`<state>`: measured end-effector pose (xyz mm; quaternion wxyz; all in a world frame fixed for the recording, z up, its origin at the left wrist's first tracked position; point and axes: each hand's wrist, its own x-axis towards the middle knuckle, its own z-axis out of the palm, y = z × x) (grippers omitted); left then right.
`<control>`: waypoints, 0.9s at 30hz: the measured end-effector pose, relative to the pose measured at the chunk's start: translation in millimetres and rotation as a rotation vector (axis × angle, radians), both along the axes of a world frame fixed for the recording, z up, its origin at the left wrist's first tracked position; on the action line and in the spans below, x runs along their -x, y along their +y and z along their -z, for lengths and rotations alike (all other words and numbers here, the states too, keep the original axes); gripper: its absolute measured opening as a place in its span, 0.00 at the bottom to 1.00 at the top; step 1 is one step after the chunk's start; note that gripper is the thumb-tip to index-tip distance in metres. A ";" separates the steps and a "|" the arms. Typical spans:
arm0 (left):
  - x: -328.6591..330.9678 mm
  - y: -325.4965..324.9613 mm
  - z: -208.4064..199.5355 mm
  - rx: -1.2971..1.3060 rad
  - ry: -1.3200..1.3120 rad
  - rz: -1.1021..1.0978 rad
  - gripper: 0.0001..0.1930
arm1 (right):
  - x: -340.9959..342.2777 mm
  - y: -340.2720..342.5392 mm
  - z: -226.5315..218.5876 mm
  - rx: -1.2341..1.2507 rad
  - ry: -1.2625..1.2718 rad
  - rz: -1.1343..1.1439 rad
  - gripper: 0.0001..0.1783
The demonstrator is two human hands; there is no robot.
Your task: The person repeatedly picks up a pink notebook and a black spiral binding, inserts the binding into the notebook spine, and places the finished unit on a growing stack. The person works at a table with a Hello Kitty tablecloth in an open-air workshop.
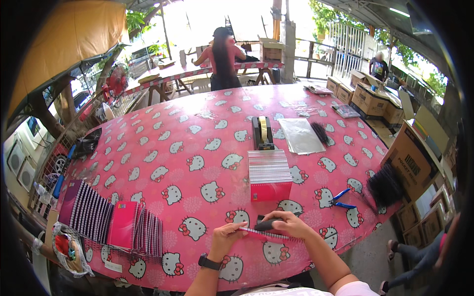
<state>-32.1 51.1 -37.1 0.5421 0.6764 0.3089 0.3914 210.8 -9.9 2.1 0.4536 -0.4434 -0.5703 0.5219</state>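
Close to the table's near edge, my left hand [230,239] pinches the left end of a thin pink notebook [266,235], its bound edge turned up. Fingers of my right hand [288,225] are closed around a small black block-like tool [265,223] set against that edge; its exact kind is unclear. A dark wire coil shows along the notebook's right part, beneath my right hand. Just beyond stands a stack of pink notebooks [270,192] with page edges upward. Blue-handled pliers [340,198] lie to the right of my hands.
Coil-bound purple notebooks [86,209] and pink ones [123,224] stand at the left. A tape dispenser [262,133], clear plastic sleeves [295,135] and black coils [386,188] lie on the pink table [187,153]. A cardboard box [412,160] borders the right. Other people are farther off.
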 end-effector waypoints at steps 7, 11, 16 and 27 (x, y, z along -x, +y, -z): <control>-0.7 -5.9 -10.4 0.091 -0.051 0.059 0.16 | -8.9 -8.0 1.3 -0.123 -0.464 0.232 0.29; 0.6 -4.7 -6.9 0.115 -0.068 0.119 0.11 | -71.4 -47.0 8.5 -0.211 -0.815 0.664 0.31; -16.7 -15.7 -19.2 0.075 -0.137 0.130 0.08 | -93.2 -70.1 -9.0 -0.355 -1.126 0.652 0.29; -30.8 -64.3 -47.6 0.171 -0.292 -0.036 0.08 | 36.4 -52.9 -49.1 -0.485 -0.648 0.266 0.15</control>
